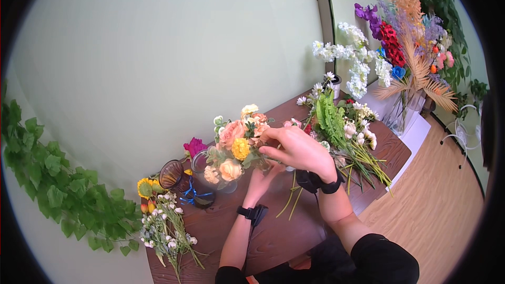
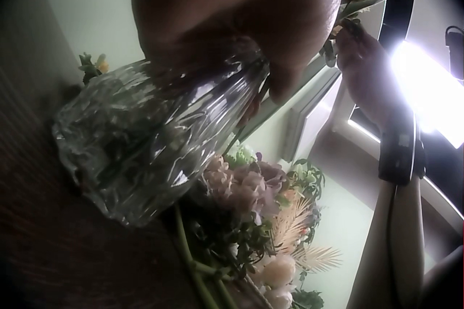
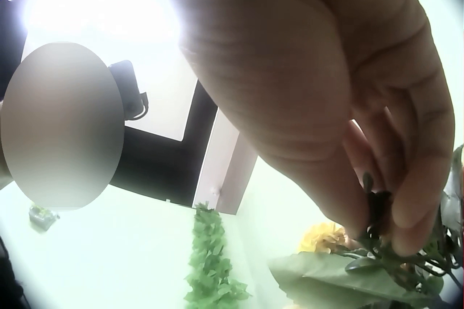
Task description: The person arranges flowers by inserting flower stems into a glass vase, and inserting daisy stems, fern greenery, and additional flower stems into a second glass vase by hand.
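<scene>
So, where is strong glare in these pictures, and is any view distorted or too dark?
Head view: mostly even light, but bulging fisheye look and black corners. Left wrist view: a white light glares at right, while the left hand and table are dark; glints on the glass vase. Right wrist view: glare at top left, washed-out wall.

The head view looked down from farther back over the table (image 1: 210, 226), the left wrist's closely across the clear vase (image 2: 145, 149), the right wrist's upward past the right hand (image 3: 319, 84), which all three views shared
</scene>
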A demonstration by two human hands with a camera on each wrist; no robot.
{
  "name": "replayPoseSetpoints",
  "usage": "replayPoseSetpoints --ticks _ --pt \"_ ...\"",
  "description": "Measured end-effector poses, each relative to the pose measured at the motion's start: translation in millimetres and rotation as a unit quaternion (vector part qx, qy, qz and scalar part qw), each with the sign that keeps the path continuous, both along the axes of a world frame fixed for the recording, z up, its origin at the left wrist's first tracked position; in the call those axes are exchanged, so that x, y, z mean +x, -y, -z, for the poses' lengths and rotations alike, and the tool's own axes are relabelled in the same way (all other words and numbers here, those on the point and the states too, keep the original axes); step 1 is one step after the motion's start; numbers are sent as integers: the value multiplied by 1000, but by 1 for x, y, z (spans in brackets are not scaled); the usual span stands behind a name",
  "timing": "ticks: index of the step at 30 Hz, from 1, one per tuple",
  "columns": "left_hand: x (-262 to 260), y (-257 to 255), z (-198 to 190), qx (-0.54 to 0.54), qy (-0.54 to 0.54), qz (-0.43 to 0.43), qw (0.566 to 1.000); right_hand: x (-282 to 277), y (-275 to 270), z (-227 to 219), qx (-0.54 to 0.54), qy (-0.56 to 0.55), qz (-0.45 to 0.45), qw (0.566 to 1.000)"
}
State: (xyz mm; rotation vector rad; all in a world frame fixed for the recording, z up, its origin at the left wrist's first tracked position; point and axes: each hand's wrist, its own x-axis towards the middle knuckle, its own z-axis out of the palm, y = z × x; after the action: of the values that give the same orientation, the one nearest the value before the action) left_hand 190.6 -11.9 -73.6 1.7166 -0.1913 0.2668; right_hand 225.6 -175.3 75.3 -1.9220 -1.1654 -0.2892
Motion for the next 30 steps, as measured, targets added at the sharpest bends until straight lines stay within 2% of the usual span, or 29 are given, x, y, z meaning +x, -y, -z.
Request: replayPoseSetpoints --ticks 8,13,15,19,23,26,28,30 --pt "-4 1 -8 36 -15 -12 999 -2 -9 4 28 -4 -10 1000" --pt "2 -5 6 32 -4 1 999 -3 -13 4 37 -29 0 999" --pt "4 -6 12 21 4 11 1000 -6 -13 -3 35 -56 73 995" --pt "5 -5 9 -18 -2 25 1000 4 -9 2 114 -81 88 986" --pt "8 -5 16 -34 0 31 999 6 -4 3 74 -54 107 990" --pt "8 -5 18 -36 6 32 999 6 -2 4 77 -83 73 991" --pt "7 -4 15 -42 8 33 999 1 -1 -1 5 -48 82 995" --pt "6 -4 15 -48 9 34 998 6 -1 6 21 -50 62 997"
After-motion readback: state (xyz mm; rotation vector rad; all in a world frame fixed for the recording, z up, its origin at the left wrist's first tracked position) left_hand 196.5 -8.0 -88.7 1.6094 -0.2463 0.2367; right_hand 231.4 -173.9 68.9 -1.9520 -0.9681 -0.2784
